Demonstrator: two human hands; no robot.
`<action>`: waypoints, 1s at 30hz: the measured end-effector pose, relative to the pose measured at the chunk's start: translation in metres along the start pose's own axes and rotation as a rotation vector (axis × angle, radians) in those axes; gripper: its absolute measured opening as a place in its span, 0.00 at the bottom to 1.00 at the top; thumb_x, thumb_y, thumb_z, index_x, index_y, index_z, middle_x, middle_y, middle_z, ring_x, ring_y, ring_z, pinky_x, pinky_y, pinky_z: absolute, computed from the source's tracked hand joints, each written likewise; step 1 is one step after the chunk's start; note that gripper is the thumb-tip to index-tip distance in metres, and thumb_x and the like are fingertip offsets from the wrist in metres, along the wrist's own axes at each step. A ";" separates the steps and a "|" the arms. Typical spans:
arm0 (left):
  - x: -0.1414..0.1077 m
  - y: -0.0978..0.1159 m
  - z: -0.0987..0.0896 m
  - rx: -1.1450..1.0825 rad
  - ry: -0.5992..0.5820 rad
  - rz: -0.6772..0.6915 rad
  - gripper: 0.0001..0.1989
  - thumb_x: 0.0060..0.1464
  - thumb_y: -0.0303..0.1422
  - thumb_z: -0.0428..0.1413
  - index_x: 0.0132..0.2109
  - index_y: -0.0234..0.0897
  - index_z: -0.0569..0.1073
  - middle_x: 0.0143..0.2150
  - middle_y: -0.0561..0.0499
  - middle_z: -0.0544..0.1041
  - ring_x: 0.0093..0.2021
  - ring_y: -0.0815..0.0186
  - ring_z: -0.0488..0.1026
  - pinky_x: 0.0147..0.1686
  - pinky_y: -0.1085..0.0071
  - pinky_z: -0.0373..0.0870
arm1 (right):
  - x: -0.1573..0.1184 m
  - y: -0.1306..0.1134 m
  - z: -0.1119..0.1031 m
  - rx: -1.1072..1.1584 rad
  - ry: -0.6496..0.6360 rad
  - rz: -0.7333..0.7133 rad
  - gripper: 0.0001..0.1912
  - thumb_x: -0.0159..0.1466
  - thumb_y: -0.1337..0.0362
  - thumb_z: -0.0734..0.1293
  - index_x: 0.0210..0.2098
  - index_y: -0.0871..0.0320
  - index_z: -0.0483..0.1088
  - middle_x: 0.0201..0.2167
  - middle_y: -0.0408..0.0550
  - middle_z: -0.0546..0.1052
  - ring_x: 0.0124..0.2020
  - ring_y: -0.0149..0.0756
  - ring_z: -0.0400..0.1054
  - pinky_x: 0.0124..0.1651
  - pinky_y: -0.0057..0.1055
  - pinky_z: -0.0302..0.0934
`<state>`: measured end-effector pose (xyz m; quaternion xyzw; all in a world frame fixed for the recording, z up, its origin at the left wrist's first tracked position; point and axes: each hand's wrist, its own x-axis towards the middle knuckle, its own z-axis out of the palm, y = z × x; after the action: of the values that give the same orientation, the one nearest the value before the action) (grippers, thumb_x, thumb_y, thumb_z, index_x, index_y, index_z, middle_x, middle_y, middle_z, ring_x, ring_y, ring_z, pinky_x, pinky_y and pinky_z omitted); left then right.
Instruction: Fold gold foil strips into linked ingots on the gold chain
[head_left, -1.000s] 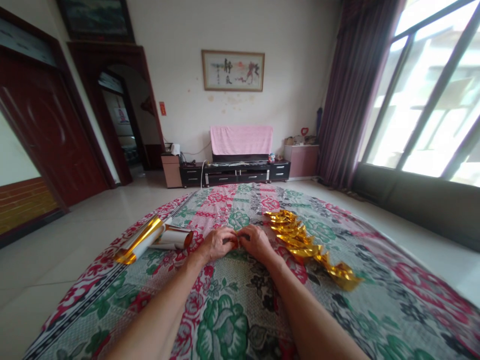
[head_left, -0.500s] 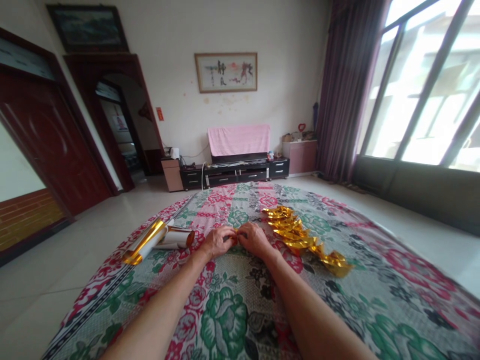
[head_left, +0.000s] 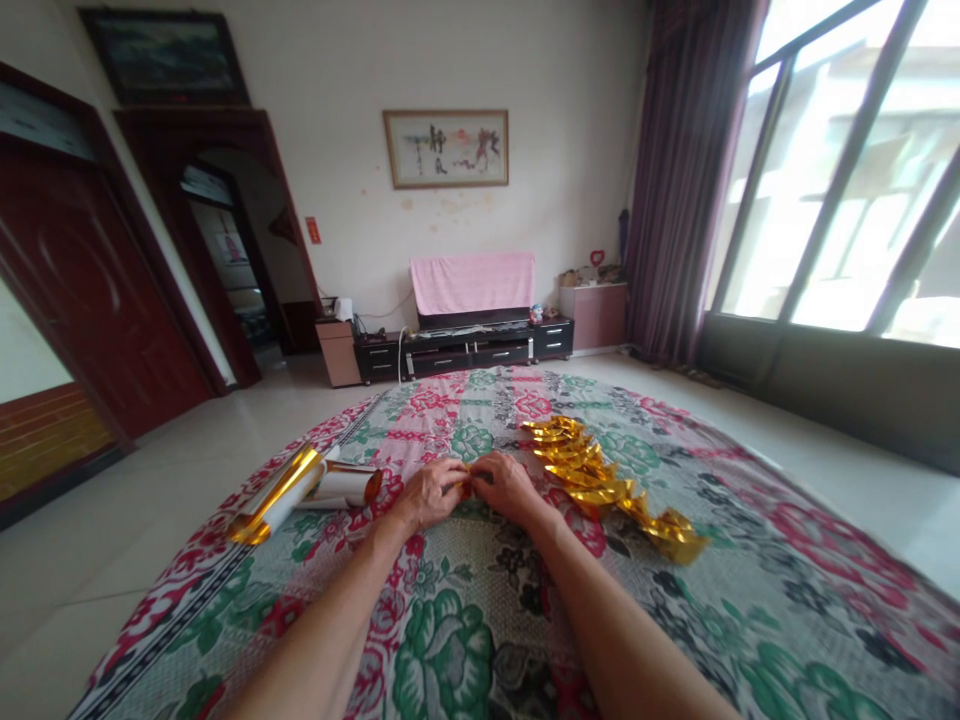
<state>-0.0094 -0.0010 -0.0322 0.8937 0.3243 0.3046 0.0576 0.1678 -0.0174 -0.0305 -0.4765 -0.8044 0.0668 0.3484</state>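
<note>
My left hand and my right hand meet over the middle of the table, fingers pinched together on a small piece of gold foil. Most of that piece is hidden by the fingers. To the right of my right hand, a row of folded gold foil pieces runs slantwise across the cloth, several of them overlapping. Left of my left hand lie rolled sheets, gold on one side and white on the other.
A flowered cloth covers the round table. Beyond it stand a low black cabinet with a pink cloth above, and a pink side cabinet. Windows and a purple curtain are at the right, a dark red door at the left.
The view has shifted slightly. Both hands stay together at the same spot on the table, and a little more gold foil shows between the fingers.
</note>
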 end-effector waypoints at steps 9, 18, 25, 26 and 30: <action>0.001 0.002 0.001 -0.035 -0.001 -0.029 0.11 0.50 0.29 0.52 0.38 0.40 0.77 0.42 0.50 0.75 0.43 0.66 0.71 0.48 0.70 0.67 | 0.002 0.003 0.001 0.001 -0.031 0.007 0.10 0.55 0.66 0.63 0.34 0.53 0.75 0.36 0.45 0.76 0.40 0.34 0.67 0.45 0.28 0.58; 0.004 0.004 0.006 -0.055 0.028 -0.083 0.09 0.47 0.27 0.54 0.35 0.40 0.77 0.39 0.50 0.76 0.42 0.66 0.71 0.46 0.71 0.67 | 0.002 0.003 0.000 0.002 -0.052 -0.014 0.10 0.55 0.67 0.63 0.35 0.53 0.74 0.35 0.44 0.76 0.39 0.34 0.67 0.45 0.29 0.58; 0.004 0.001 0.007 -0.048 0.026 -0.074 0.09 0.47 0.28 0.54 0.36 0.40 0.77 0.39 0.50 0.75 0.42 0.66 0.70 0.46 0.70 0.67 | 0.002 0.000 -0.005 0.038 -0.073 -0.003 0.12 0.53 0.68 0.63 0.36 0.53 0.74 0.37 0.44 0.76 0.41 0.35 0.67 0.46 0.31 0.58; 0.004 0.002 0.007 -0.047 0.025 -0.074 0.09 0.47 0.28 0.54 0.36 0.40 0.77 0.40 0.50 0.75 0.42 0.66 0.70 0.47 0.70 0.66 | 0.002 0.000 -0.006 0.043 -0.082 -0.014 0.13 0.53 0.69 0.63 0.36 0.53 0.74 0.37 0.44 0.76 0.41 0.35 0.67 0.47 0.31 0.58; 0.004 0.004 0.005 -0.042 0.026 -0.071 0.09 0.47 0.28 0.54 0.36 0.40 0.77 0.40 0.50 0.75 0.42 0.66 0.70 0.47 0.69 0.66 | 0.003 0.001 -0.010 0.074 -0.098 -0.088 0.14 0.54 0.72 0.61 0.34 0.54 0.75 0.37 0.43 0.77 0.42 0.34 0.67 0.48 0.30 0.58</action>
<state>-0.0018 -0.0013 -0.0333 0.8761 0.3503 0.3208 0.0828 0.1736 -0.0167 -0.0222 -0.4237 -0.8377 0.1044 0.3285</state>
